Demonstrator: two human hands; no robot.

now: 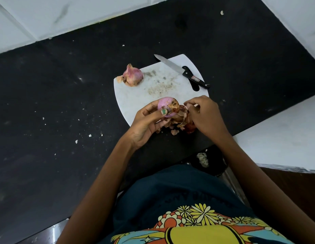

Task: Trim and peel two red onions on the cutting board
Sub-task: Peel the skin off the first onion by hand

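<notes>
We see the left hand (146, 122) cupping a half-peeled pink-red onion (166, 107) above the near edge of the white plastic cutting board (135, 97), thumb curled over its smooth bared side. The right hand (204, 115) pinches a strip of dry brown skin (184, 112) hanging off that onion's right side. Loose papery peelings (174, 129) pile beneath both hands at the board's near rim. The second red onion, unpeeled (132, 75), sits at the board's far left corner, overhanging the edge slightly. A steel knife with a black handle (183, 71) lies across the far right corner, its handle over the board's grip slot. The speckled black stone countertop (56, 103) spreads wide on the left, with white walls along its far and right sides
</notes>
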